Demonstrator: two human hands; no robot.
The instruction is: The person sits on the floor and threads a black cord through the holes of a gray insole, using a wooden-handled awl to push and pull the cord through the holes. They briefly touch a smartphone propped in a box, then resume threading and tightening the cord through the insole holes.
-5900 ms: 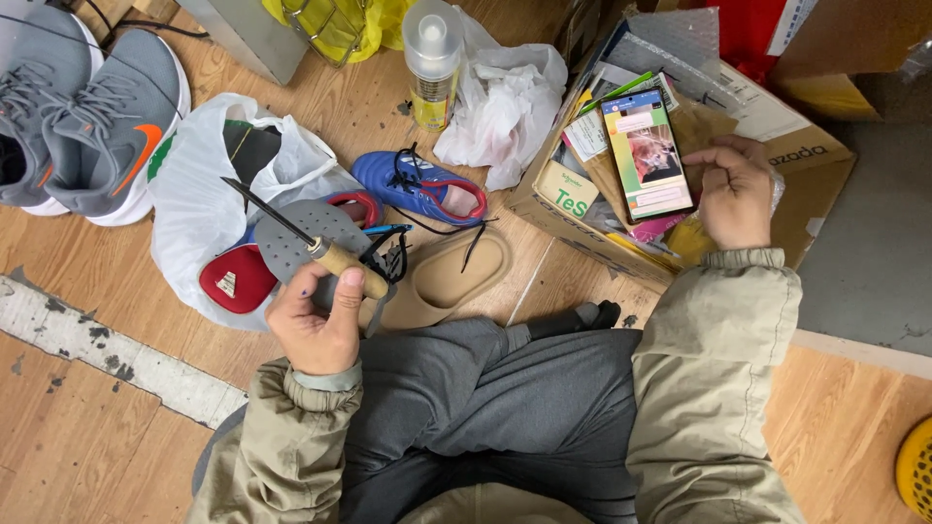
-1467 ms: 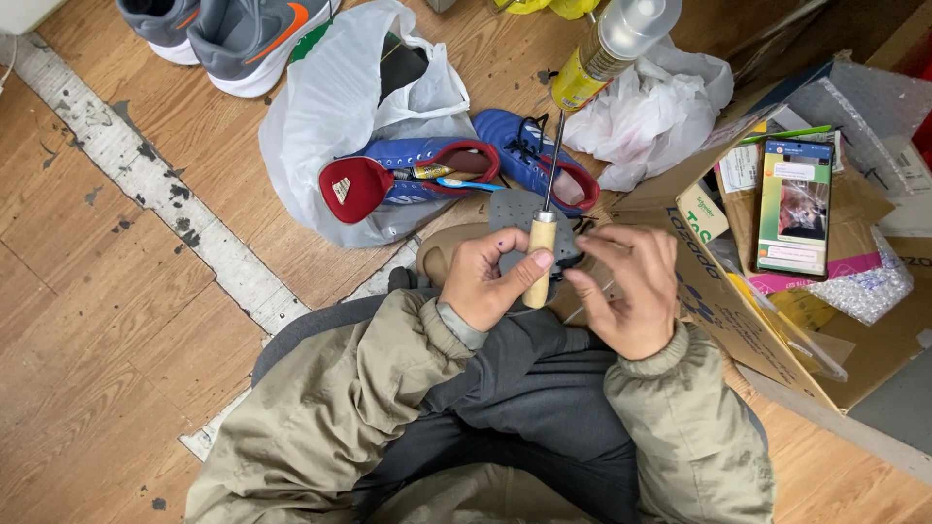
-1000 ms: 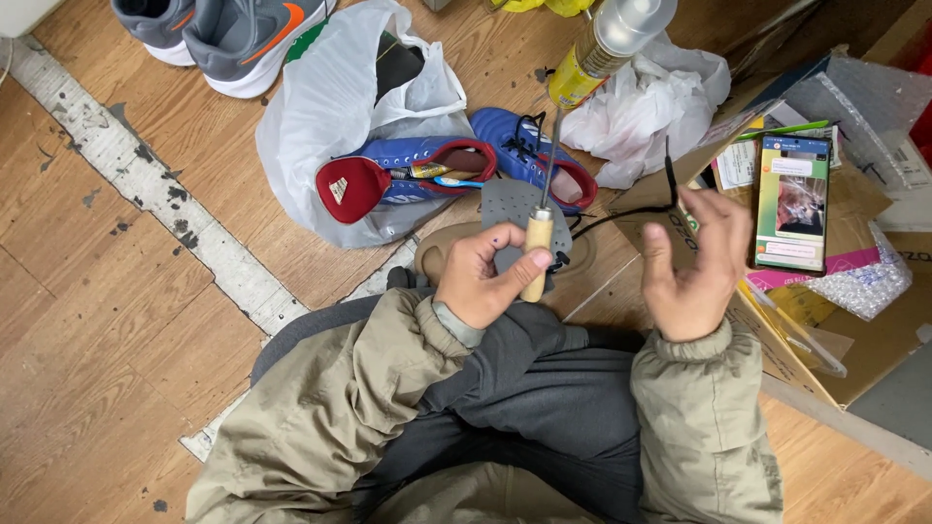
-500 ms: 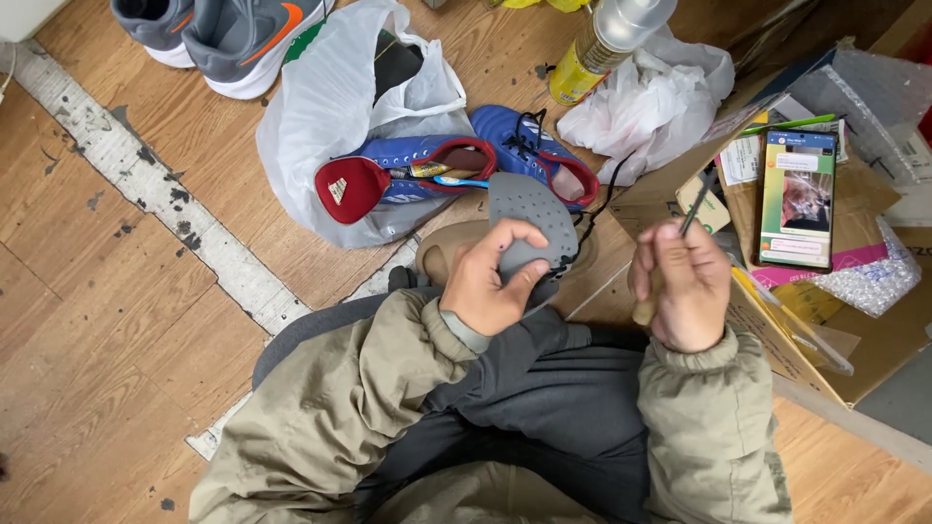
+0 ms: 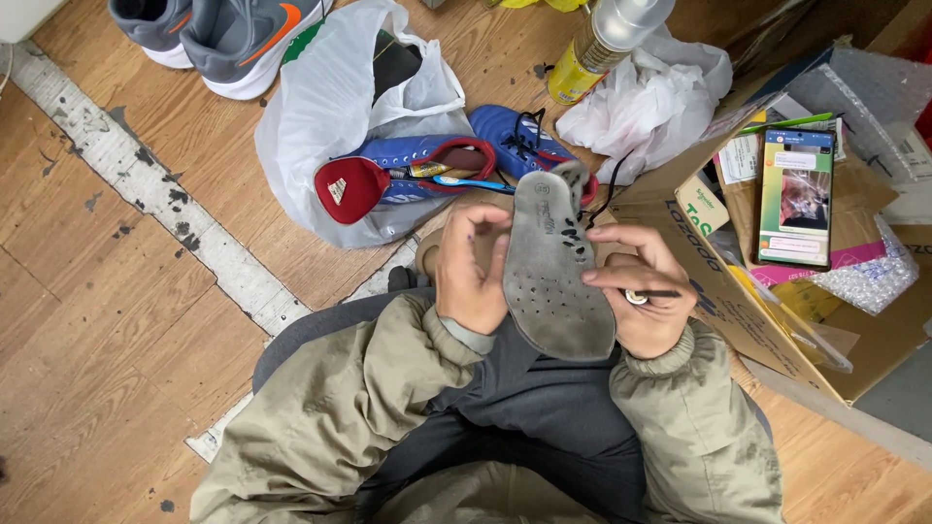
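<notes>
My left hand [image 5: 473,275] grips the left edge of a grey perforated shoe insole [image 5: 553,277], held flat above my lap. Black thread stitches run along the insole's right edge. My right hand [image 5: 646,296] pinches a thin dark needle-like tool [image 5: 652,293] at that right edge, with a ring on one finger. A black thread [image 5: 610,189] trails up from the insole toward the box. Just beyond the insole lie blue sports shoes [image 5: 456,165] with red lining.
A white plastic bag [image 5: 330,107] lies beside the blue shoes. Grey sneakers [image 5: 228,34] sit at the top left. A cardboard box [image 5: 777,281] on the right holds a lit phone [image 5: 796,199] and papers. A bottle [image 5: 602,44] and crumpled bag [image 5: 650,102] lie ahead.
The insole has been turned up flat and raised closer to me. My right hand came back from the box side to the insole's right edge with the thin tool.
</notes>
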